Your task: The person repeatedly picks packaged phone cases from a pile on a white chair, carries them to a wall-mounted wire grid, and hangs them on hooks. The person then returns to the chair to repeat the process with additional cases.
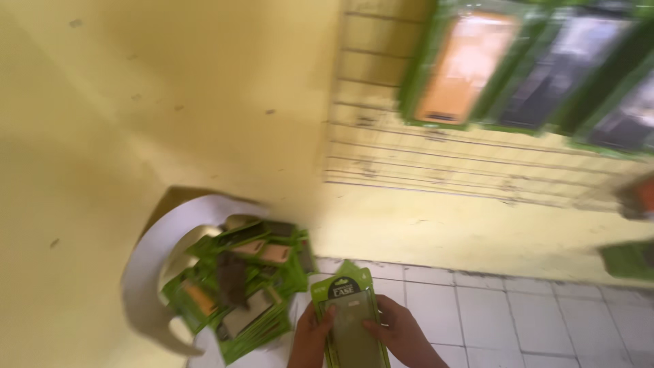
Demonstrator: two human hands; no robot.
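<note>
- A yellow wall point(170, 102) fills the upper left; pale floor tiles point(518, 320) run along the lower right.
- Green packets hang on a wire rack point(409, 146) at upper right, blurred.
- A white plastic chair point(146, 266), lower left, holds a heap of green packets point(238, 286).
- At bottom centre, the left hand point(310, 341) and right hand point(402, 337) clasp a green packaged phone case point(349, 317), thumbs across its front.

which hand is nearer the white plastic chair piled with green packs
Left. The left hand grips the held green phone-case pack on the side beside the white plastic chair; the right hand is on the pack's far side.
</note>
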